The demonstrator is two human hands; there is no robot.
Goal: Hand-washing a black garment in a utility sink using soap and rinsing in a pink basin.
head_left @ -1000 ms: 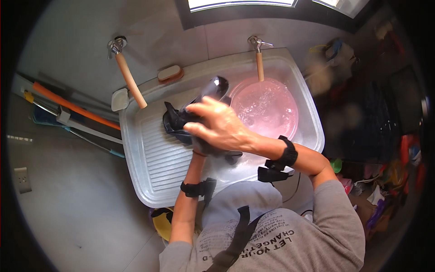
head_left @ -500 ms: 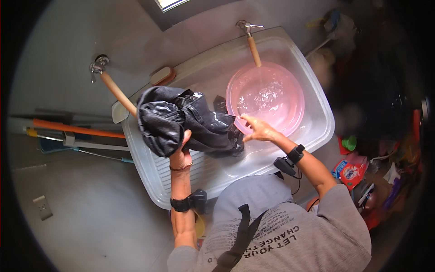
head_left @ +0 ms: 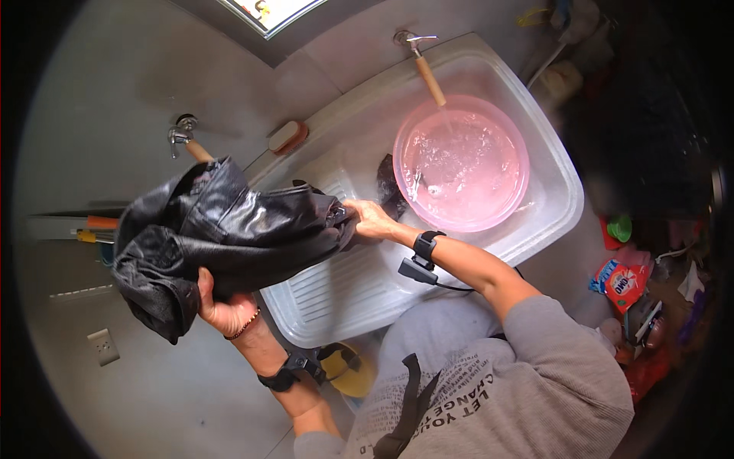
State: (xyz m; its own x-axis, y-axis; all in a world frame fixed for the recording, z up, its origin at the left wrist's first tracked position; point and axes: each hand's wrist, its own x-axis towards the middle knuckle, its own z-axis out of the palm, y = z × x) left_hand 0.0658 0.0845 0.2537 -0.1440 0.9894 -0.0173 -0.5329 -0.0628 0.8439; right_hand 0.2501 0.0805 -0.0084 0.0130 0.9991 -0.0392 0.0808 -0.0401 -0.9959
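A wet black garment (head_left: 245, 229), bunched and shiny, stretches between my two hands above the left end of the white sink (head_left: 562, 183). My left hand (head_left: 225, 307) grips its bunched far-left part from below, thumb showing and the other fingers hidden under the cloth. My right hand (head_left: 371, 219) is closed on the garment's narrower right end. To the right of that hand stands a pink basin (head_left: 523, 191) full of water, with a stream running in from the tap (head_left: 417, 40). A smaller dark cloth (head_left: 388, 183) lies against the basin's left side.
A second tap (head_left: 180, 131) with a tan tube is partly covered by the garment. On the sink's back ledge sits a scrubbing brush (head_left: 288, 138). Ribbed drainboard (head_left: 321, 298) slopes at the near left. A yellow container (head_left: 348, 371) is below; packets (head_left: 618, 283) lie to the right.
My left hand has carried the garment left, past the sink's edge, spreading it out. My right hand has moved left from the basin's rim and closed on the garment's end.
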